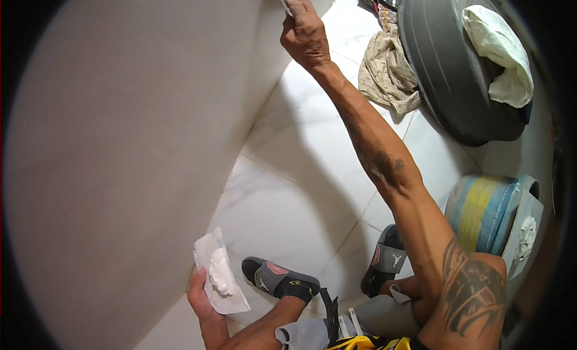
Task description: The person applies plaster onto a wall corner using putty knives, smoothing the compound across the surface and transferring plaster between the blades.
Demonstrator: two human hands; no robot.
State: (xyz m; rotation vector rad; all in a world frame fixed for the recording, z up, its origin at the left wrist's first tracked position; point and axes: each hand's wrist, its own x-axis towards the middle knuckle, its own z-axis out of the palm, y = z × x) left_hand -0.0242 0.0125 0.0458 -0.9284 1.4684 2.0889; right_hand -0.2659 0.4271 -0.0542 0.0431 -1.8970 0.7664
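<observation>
Head view: right hand (305, 31) pinches thin stiff scraper blade (282, 0) against wall (120, 139), left hand (201, 296) grips flat hawk (219, 281) under soft, smeary white putty (220, 273), probably light.

The right hand (305, 32) is stretched up against the smooth off-white wall (120, 139), gripping a thin flat blade (282, 1) pressed to its surface. The left hand (201, 296), low beside the wall, holds a small flat white board (219, 281) carrying a lump of white paste (220, 276). On the white tiled floor (300, 169) stand two feet in grey-and-black slide sandals (279, 281). Near the floor's far right edge lies a large dark grey round tub (457, 79) with a white cloth (499, 49) draped over it, a patterned beige cloth (387, 70) just beside.
</observation>
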